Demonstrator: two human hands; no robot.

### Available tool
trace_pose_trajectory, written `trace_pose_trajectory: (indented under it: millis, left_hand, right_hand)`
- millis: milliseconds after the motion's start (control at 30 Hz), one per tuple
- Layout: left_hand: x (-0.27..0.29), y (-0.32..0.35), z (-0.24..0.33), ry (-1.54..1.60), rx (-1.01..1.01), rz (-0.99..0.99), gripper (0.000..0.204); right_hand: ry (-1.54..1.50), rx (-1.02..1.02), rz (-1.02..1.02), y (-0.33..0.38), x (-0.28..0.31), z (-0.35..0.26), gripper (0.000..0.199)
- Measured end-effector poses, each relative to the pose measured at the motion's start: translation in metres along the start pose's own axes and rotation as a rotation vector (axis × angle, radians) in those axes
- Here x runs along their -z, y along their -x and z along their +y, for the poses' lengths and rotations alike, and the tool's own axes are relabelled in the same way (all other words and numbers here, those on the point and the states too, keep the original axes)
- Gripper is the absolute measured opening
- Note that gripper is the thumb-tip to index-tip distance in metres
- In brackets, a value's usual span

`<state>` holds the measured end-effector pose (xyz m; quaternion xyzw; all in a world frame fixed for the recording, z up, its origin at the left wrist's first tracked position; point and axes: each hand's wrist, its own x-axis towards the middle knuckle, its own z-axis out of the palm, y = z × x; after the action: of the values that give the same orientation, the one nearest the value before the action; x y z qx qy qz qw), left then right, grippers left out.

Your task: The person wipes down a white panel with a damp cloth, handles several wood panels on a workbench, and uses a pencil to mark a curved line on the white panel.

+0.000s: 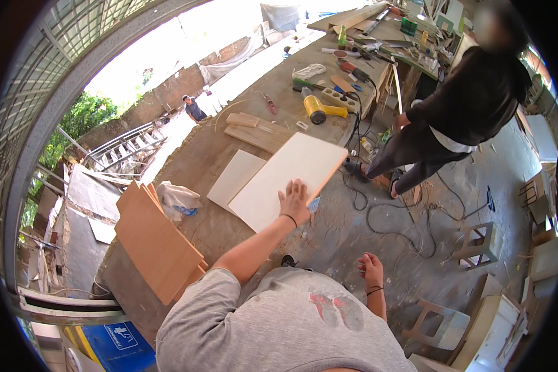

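My left hand (294,201) lies flat, fingers spread, on the near edge of the pale board (285,180) resting on the surface (186,167). My right hand (371,268) hangs loosely curled, its grip holding nothing, over the floor (353,229).

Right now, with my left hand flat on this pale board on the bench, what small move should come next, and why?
Probably bring the right hand up to the pale board: only the left hand rests on it, and its near corner overhangs the workbench edge.
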<state>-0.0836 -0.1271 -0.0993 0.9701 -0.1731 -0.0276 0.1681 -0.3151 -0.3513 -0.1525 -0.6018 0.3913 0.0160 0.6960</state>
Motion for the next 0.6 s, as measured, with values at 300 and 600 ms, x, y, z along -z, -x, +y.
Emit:
trace_pose_trajectory:
  millis: [300, 600]
  left_hand:
    - [-0.082, 0.011, -0.024, -0.105, -0.006, 0.003, 0.057]
    - [-0.051, 0.000, -0.027, 0.115, 0.039, -0.071, 0.062]
  right_hand:
    - [0.199, 0.026, -0.127, -0.026, -0.082, -0.050, 0.030]
    - [0.193, -0.043, -0.225, -0.094, -0.148, -0.084, 0.041]
